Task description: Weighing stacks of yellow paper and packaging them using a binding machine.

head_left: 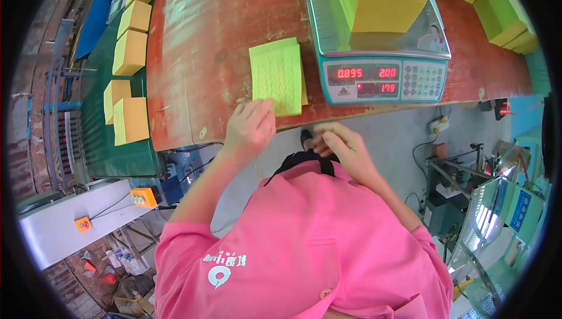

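Observation:
A stack of yellow paper sheets (276, 76) with rows of wavy cut outlines lies on the red-brown table (211, 55), close to its near edge. At the stack's near left corner is my left hand (252, 127), its fingers curled and fingertips over the paper. Whether it pinches the sheets cannot be seen. My right hand (346, 146) hovers just off the table edge, fingers bent in and thumb against them; anything inside is hidden. To the right of the stack stands a teal digital scale (383, 79) with lit red digits, bearing a tall yellow paper stack (392, 3) on its metal pan.
Several yellow paper blocks (130, 52) sit on a green surface (96, 126) at the left. More yellow stacks (497, 11) line the far right. A white panel with an orange switch box (143, 197) is at lower left; a machine with a mesh guard (480, 219) stands at right.

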The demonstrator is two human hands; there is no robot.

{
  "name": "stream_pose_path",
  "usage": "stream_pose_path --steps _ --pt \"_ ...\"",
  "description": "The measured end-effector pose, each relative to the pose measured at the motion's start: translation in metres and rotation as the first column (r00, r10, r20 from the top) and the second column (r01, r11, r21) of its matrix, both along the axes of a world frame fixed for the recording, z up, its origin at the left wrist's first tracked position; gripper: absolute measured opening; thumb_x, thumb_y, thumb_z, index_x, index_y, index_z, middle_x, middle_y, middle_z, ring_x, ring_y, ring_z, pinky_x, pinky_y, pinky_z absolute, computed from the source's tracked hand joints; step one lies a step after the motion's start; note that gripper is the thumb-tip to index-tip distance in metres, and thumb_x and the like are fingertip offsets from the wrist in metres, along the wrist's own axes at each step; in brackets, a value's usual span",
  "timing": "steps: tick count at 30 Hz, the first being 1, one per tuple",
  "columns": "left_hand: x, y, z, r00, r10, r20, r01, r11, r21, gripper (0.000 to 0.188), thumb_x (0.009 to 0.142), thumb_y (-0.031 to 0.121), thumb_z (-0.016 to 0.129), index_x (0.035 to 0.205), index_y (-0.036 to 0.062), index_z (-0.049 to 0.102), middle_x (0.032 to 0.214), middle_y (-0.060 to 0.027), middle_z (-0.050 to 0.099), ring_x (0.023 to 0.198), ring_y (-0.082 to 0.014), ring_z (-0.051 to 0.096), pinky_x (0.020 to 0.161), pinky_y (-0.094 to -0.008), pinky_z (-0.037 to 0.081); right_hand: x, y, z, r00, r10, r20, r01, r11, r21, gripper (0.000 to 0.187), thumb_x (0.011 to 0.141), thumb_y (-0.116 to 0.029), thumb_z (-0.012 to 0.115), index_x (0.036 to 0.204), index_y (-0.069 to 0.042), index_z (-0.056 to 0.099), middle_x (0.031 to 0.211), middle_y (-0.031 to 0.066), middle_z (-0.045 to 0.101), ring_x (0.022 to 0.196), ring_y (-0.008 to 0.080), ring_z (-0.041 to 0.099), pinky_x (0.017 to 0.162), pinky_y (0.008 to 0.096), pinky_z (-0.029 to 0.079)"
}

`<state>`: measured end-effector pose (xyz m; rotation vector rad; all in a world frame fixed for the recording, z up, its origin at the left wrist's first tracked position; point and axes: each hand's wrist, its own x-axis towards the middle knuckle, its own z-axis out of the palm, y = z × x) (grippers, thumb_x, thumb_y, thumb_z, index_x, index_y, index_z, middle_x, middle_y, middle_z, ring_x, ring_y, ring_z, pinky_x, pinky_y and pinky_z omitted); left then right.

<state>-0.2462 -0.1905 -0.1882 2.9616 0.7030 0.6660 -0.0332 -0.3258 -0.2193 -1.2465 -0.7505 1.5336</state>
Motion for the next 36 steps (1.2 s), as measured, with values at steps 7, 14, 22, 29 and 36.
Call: stream_pose_path --steps 7,14,22,29,36 --pt "-0.024 -0.047 -0.025 0.974 0.185 0.131 -0.163 0.973 -0.164 0.025 0.076 0.003 0.070 0.098 -0.0008 0.060 0.110 -0.0156 0.062 0.093 -0.0286 0.062 0.077 -0.0388 0.051 -0.042 0.043 -0.014 0.999 -0.034 0.009 0.034 0.994 -0.105 0.019 0.091 -0.010 0.056 0.106 0.001 0.055 0.081 0.0070 0.062 0.070 0.0117 0.062 0.051 0.0275 0.049" --pt "-0.040 -0.026 -0.016 0.566 0.822 0.058 0.246 -0.101 -0.964 0.016 0.093 0.010 0.058 0.104 -0.0013 0.059 0.097 -0.0057 0.066 0.086 -0.0128 0.061 0.076 -0.0290 0.050 -0.042 0.042 0.012 0.971 -0.011 0.239 -0.012 0.995 0.095 0.013 0.087 -0.006 0.056 0.092 0.002 0.047 0.069 0.0114 0.051 0.064 0.0113 0.050 0.058 0.0324 0.046" --pt "0.035 0.021 0.087 0.668 0.674 0.317 0.284 0.162 -0.945 0.010 0.091 0.010 0.061 0.087 0.0006 0.061 0.081 -0.0015 0.061 0.073 -0.0083 0.058 0.065 -0.0240 0.047 0.037 0.061 0.098 0.747 -0.345 0.569 -0.019 0.843 0.537 0.022 0.084 -0.001 0.067 0.103 0.002 0.055 0.075 0.0062 0.055 0.070 0.0097 0.055 0.061 0.0277 0.045" --pt "0.166 0.108 0.217 0.734 0.416 0.537 0.375 0.410 -0.831 0.021 0.092 0.024 0.061 0.081 0.0065 0.062 0.070 -0.0009 0.060 0.058 -0.0080 0.054 0.052 -0.0230 0.041 0.152 0.127 0.252 0.694 -0.605 0.390 0.193 0.678 0.709 0.046 0.083 0.001 0.069 0.126 0.000 0.055 0.071 -0.0001 0.054 0.065 0.0053 0.049 0.058 0.0217 0.043" --pt "0.225 0.170 0.203 0.852 0.362 0.378 0.217 0.413 -0.885 0.025 0.092 0.030 0.062 0.073 0.0145 0.058 0.062 0.0049 0.056 0.051 -0.0045 0.048 0.047 -0.0211 0.034 0.223 0.185 0.235 0.777 -0.450 0.439 0.150 0.810 0.566 0.044 0.084 -0.008 0.069 0.124 0.002 0.054 0.068 0.0010 0.057 0.052 0.0072 0.049 0.043 0.0240 0.037"
